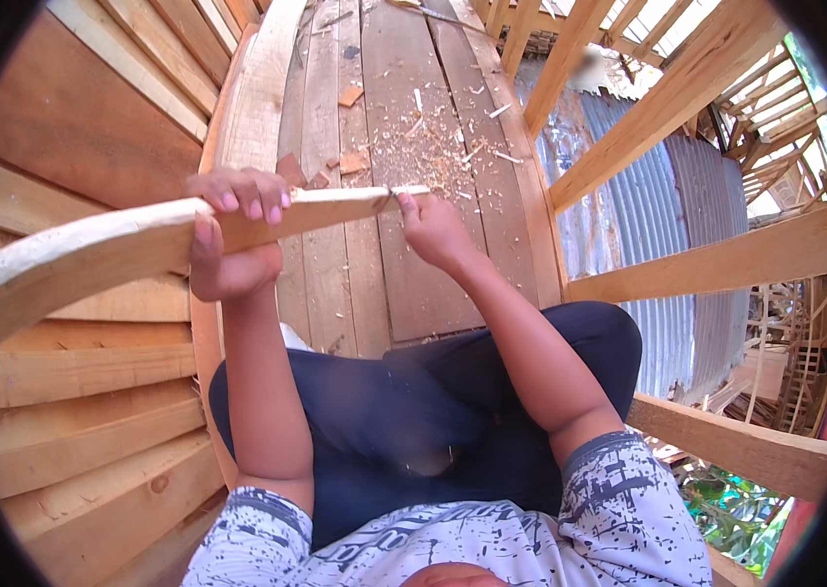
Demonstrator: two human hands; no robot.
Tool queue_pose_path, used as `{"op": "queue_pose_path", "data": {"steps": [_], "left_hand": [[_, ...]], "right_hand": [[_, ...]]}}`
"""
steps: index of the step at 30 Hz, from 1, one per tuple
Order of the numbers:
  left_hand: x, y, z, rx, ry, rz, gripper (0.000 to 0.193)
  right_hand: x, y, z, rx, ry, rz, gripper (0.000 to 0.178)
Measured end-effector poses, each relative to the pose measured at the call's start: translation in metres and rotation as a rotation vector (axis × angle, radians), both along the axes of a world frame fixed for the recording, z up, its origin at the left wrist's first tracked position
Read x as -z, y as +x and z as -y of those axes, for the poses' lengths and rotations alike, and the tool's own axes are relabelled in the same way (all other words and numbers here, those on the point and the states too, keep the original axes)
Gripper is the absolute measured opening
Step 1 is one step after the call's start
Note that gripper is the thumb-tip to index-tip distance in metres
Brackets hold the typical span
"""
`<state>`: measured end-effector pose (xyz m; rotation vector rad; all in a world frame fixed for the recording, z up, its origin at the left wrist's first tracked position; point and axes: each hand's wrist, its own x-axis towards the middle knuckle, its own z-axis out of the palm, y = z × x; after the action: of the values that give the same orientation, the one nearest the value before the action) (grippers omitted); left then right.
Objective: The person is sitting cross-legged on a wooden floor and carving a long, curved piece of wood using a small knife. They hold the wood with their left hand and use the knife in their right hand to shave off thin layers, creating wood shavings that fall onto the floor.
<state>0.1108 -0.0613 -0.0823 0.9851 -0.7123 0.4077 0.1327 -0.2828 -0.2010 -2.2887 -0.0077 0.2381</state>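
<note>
Our left grip (233,271) pinches one curved wooden plank (120,247), rough-cut along its pale edge; our right grip (433,229) curls closed by its narrow tip, contents hidden. Beyond both lie at least three flat offcuts (350,95) and countless thin shavings (415,132).

The left hand (228,272) is bent into a grip, its fingers (255,193) curled over, with the thumb (204,233) raised below and left of them. Beneath those fingers, the left forearm (262,382) drops almost straight down. The right hand (430,231) makes a compact fist, fingers mostly hidden, thumb foremost; the right forearm (506,318) slants away from it, downward and rightward.
</note>
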Motion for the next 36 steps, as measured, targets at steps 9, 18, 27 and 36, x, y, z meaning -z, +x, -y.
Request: {"op": "queue_pose_path", "data": {"steps": [9,18,27,36], "left_hand": [[0.000,-0.002,0.001,0.014,0.000,-0.016,0.026],[-0.003,-0.004,0.004,-0.006,-0.068,-0.041,0.023],[-0.010,0.000,0.008,-0.028,-0.011,-0.070,0.021],[-0.013,0.001,0.011,-0.031,-0.009,-0.071,0.023]], "right_hand": [[0.021,-0.002,0.006,0.090,-0.071,0.042,0.052],[-0.014,0.000,-0.016,0.026,-0.047,0.033,0.053],[0.024,0.005,-0.007,0.127,-0.064,-0.021,0.054],[0.017,0.011,0.001,0.115,-0.042,-0.125,0.056]]}}
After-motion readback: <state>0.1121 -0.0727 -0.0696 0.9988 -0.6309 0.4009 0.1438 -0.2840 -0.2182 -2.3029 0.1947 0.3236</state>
